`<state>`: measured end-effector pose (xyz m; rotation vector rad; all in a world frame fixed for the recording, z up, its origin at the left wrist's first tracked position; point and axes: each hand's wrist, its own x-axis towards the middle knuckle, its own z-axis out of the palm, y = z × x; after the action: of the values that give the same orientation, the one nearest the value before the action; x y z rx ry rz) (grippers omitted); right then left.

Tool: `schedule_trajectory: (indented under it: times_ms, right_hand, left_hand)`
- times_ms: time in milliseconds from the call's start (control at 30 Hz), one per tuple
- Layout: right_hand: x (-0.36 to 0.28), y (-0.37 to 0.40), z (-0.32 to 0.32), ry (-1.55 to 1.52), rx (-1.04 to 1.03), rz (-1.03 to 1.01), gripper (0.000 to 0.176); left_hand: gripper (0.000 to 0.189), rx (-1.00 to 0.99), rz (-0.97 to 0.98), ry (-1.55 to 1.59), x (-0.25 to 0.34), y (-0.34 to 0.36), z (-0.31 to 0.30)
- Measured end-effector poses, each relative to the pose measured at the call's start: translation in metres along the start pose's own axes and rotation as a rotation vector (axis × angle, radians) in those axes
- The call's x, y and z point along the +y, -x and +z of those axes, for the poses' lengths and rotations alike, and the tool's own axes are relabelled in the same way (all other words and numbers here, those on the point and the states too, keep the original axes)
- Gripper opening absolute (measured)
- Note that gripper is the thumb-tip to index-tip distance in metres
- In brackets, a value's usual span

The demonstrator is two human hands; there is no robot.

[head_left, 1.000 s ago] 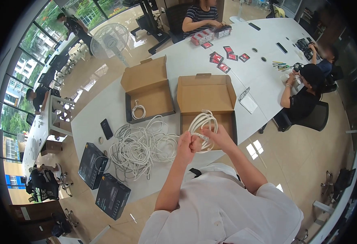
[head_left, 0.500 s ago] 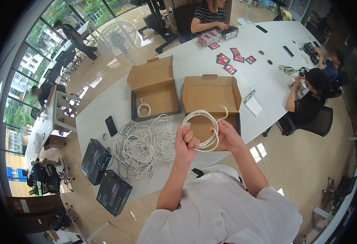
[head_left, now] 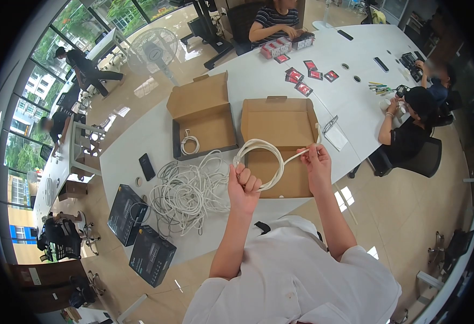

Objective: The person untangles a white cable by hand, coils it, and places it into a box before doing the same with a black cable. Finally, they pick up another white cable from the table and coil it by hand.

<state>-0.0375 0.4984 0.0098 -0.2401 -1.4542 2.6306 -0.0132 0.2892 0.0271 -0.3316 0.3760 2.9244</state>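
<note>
A white cable (head_left: 279,166) is wound into a loose coil in front of me. My left hand (head_left: 244,186) is closed around the coil's left side. Its free end runs to the right, pinched between the fingers of my right hand (head_left: 317,163). Behind the coil stands an open cardboard box (head_left: 280,120), its inside partly hidden by the cable and my hands. Left of it, a second open box (head_left: 215,127) holds a small coiled white cable (head_left: 190,144). A large tangle of white and grey cables (head_left: 185,191) lies on the table left of my left hand.
Two dark product boxes (head_left: 126,211) sit at the table's left edge, near a black phone (head_left: 147,167). Glasses on a white pad (head_left: 334,137) lie to the right. Red packets (head_left: 303,89) are spread farther back. Several people work around the room.
My right hand has moved right, away from the coil, drawing the cable's free end out with it. My left hand stays on the coil. A person at the far left has stepped.
</note>
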Motion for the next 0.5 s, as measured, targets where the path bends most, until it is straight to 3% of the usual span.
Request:
schedule_trajectory:
  times_ms: [200,367,500]
  right_hand:
    - [-0.004,0.002,0.002,-0.091,-0.335,-0.123,0.015]
    - [-0.009,0.012,0.019,0.138,-0.502,0.043,0.005]
    - [-0.001,0.017,0.028,0.433,-0.523,0.071,0.014]
  left_hand:
    - [0.033,0.054,0.004,-0.115,0.003,0.005,0.008]
    - [0.035,0.058,0.021,-0.228,0.006,0.004,0.008]
    - [0.037,0.0,0.043,-0.355,0.008,0.007,0.01]
